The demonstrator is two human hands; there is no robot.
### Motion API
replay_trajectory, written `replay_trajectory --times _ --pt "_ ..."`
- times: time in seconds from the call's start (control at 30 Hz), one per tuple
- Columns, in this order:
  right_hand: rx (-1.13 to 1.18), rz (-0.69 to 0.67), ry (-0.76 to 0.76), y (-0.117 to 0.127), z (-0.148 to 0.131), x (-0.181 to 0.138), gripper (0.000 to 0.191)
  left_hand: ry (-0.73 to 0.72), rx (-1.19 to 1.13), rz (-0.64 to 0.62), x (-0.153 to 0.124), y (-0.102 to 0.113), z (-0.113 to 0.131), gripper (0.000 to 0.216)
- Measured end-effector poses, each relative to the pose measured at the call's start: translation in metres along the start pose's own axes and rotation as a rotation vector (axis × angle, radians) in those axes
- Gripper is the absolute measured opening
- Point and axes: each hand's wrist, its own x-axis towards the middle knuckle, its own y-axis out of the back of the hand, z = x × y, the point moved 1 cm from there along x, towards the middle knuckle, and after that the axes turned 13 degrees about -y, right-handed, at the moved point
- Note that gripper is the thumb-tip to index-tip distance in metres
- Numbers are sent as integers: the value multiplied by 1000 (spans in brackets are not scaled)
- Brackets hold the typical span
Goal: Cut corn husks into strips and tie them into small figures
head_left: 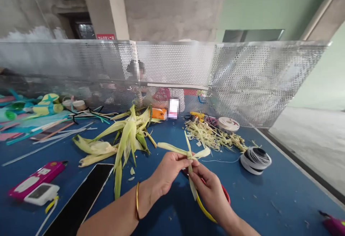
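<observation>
Pale corn husk strips [189, 154] are gathered into a cross shape, with ends sticking out up, left, right and down. My left hand [172, 166], with a gold bangle at its wrist, pinches the middle where the strips meet. My right hand [208, 182] is closed on the lower husk end, its fingertips close to the left thumb. Around and beneath the right hand show the yellow and red handles of scissors [205, 209]; the blades are mostly hidden behind the hands. A thin white thread runs from near the husk to a thread spool [255, 160] on the right.
A heap of corn husks [129, 132] lies left of my hands, shredded husk [205, 135] beyond them. On the blue table [167, 214] are a phone [83, 200], a magenta tool [37, 178], a tape roll [228, 124] and coloured strips. A perforated screen [172, 61] stands behind; a person sits beyond.
</observation>
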Motion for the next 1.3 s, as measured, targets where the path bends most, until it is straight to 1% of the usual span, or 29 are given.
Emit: replay_trajectory --times 0.17,0.33,0.43,0.57,0.63,0.7,0.73,0.8,0.83,0.87,0.9,0.93,0.97,1.03,1.07,1.2,1.3 --pt "-89 -105 44 -4 -9 -7 31 46 -13 101 -6 10 4 32" --pt "-113 -176 36 -8 -13 -14 31 96 23 193 -14 14 8 31" --pt "-112 -192 35 -10 -13 -17 31 158 -14 183 -16 12 7 34" --pt "-151 -202 43 -13 -12 -20 26 204 -72 113 -15 10 4 31" --pt "-194 -180 58 -12 -12 -22 26 183 -69 86 -14 10 4 25" --pt "-251 -124 118 -7 -12 -23 25 114 -35 95 -11 13 6 18" --pt "-286 -58 170 -3 -12 -22 22 77 -13 106 -10 14 7 16" --pt "-390 164 290 10 -13 -19 10 54 9 100 -8 16 9 13" --pt "-463 292 343 17 -14 -17 10 71 4 75 -7 17 10 13" --pt "-546 393 384 24 -14 -14 19 98 -6 40 -7 17 10 14" --pt "-632 444 416 29 -14 -10 26 128 -18 3 -8 17 10 13" --pt "-704 435 436 32 -14 -7 28 154 -27 -31 -8 17 9 13" --pt "-753 388 448 34 -13 -5 26 172 -30 -57 -8 16 8 11" --pt "-786 279 455 35 -12 -3 14 191 -36 -77 -8 16 6 13" --pt "-788 256 454 34 -11 -3 11 201 -53 -77 -8 16 4 16" --pt "-810 257 468 28 -14 -6 11 241 -123 -40 -8 15 -4 31" --pt "-809 225 476 26 -16 -7 13 220 -21 -19 -8 13 -6 34"
